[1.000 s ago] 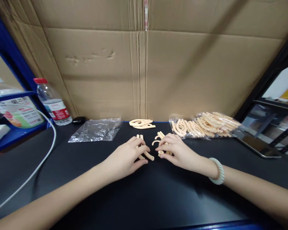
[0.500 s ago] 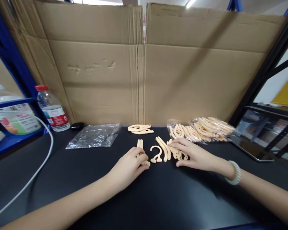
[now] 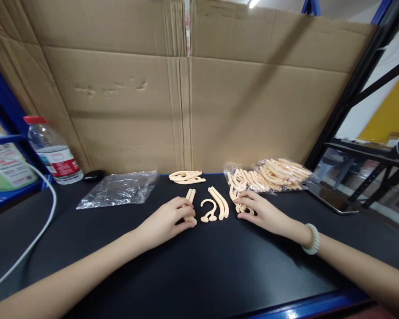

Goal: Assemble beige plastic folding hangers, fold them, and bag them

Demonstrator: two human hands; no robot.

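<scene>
My left hand point(image 3: 168, 221) rests on the black table with its fingers closed over a pair of straight-looking cream hanger arms point(image 3: 190, 195), partly hidden by the fingers. My right hand point(image 3: 266, 212) has its fingers curled around a small heap of cream hanger hooks point(image 3: 233, 193), which they partly cover. Between the hands lie two loose hanger hooks point(image 3: 213, 210), side by side with their feet toward me. Just right of them is a pair of curved hanger arms point(image 3: 221, 206), lying together and touching neither hand.
Behind the hands lies a small stack of cream pieces point(image 3: 186, 177). Clear bags of hanger parts point(image 3: 272, 175) sit back right, beside a dark flat device point(image 3: 332, 199). An empty clear bag point(image 3: 119, 188), a bottle point(image 3: 58, 155) and a white cable point(image 3: 41, 226) are left. Cardboard point(image 3: 136, 110) stands behind.
The view has turned slightly, so everything appears further left. A small gap now shows between the curved arms and the heap at my right hand. The arms under my left hand lean more.
</scene>
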